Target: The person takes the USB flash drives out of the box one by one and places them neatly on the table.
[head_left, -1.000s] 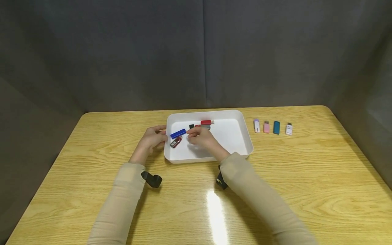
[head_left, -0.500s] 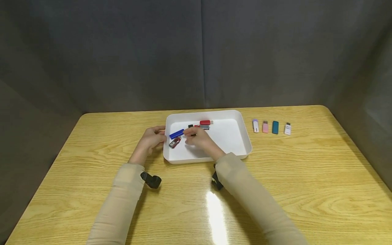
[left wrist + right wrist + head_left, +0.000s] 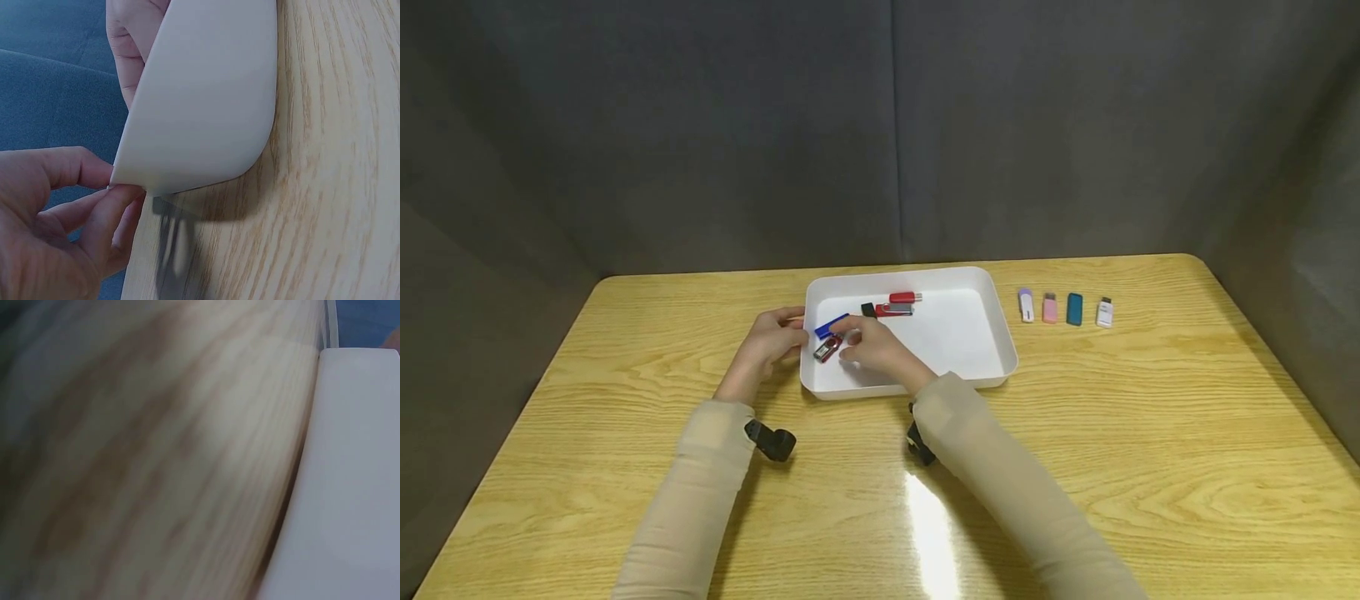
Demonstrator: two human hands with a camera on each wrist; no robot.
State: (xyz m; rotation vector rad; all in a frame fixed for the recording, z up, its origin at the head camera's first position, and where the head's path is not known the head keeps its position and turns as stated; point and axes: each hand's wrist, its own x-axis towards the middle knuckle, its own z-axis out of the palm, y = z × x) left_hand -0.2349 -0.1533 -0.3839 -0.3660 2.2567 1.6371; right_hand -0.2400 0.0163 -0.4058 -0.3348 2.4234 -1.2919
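My left hand holds the left end of a white tray; in the left wrist view its fingers pinch the tray's rim. Inside the tray, my right hand reaches toward the left, index finger and thumb parted. Its fingertips are by a blue USB stick and a red-and-silver swivel USB stick; whether they touch either is unclear. Behind it lie a black USB stick, a red-and-grey one and a red one. The right wrist view shows only the tray's outer wall and table.
Right of the tray, a row of USB sticks lies on the wooden table: white-and-purple, pink, teal and white. A dark curtain stands behind the table.
My right hand has moved left inside the tray, from beside the blue USB stick to over its right end, near the swivel one. The black stick shows more. My left hand stays put.
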